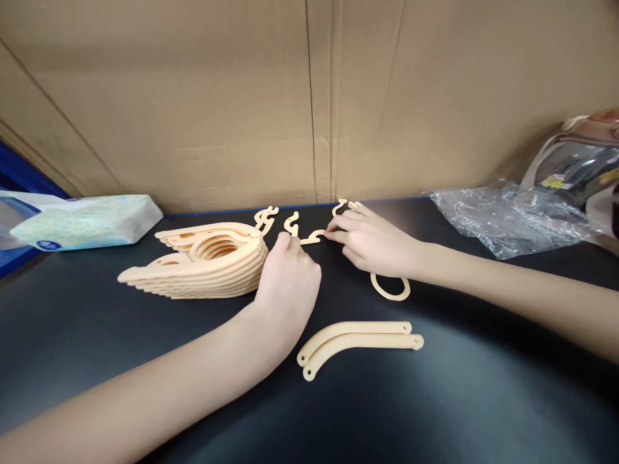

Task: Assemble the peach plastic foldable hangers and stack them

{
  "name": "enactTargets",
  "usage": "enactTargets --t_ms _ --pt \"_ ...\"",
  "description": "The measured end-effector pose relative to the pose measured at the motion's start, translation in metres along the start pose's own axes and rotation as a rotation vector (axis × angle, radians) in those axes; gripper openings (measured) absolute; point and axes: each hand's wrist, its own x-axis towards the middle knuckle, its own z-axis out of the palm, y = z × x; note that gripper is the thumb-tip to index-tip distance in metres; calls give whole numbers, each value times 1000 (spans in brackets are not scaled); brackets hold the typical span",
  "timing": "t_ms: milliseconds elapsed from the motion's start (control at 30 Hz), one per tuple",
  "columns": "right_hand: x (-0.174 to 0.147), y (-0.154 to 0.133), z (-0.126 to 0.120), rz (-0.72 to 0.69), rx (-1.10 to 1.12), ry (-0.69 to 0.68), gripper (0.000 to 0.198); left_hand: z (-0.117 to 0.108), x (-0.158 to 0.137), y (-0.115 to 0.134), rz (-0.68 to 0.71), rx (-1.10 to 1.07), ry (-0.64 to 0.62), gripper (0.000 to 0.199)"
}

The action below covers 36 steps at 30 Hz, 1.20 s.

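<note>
My left hand [289,274] is closed, and a cream plastic hanger hook [291,223] stands up from its fingertips; its lower end is hidden. With thumb and index finger, my right hand [370,240] pinches the tip of another hanger hook [312,238], which lies low between the two hands. Left of my left hand is a stack of cream folding hangers [217,274], with several hooks [265,218] at its far end. More hooks [340,207] lie behind my right hand. A cream ring-shaped piece [391,296] shows partly beneath my right wrist.
Two curved hanger arms [362,335] lie side by side on the black table [464,399] in front. A tissue pack [91,222] sits at the far left. Crinkled clear plastic [507,219] and a transparent bag [575,174] are at right. A cardboard wall [217,96] rises behind.
</note>
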Motion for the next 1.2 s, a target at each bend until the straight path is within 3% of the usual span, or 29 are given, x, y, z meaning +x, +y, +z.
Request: enactTargets --t_ms 433,667,833,1000,1200 --pt "-17 4 -3 132 434 55 20 -15 -40 16 85 -68 314 39" --pt "-24 1 -5 263 647 71 1 -17 -52 6 41 -277 319 35" --pt "-30 -4 -7 325 756 60 25 -17 -59 6 59 -316 327 36" --pt "-32 -5 -9 268 708 65 14 -14 -61 7 55 -312 330 36" --pt "-36 -5 -10 182 583 65 3 -14 -56 10 85 -121 350 42"
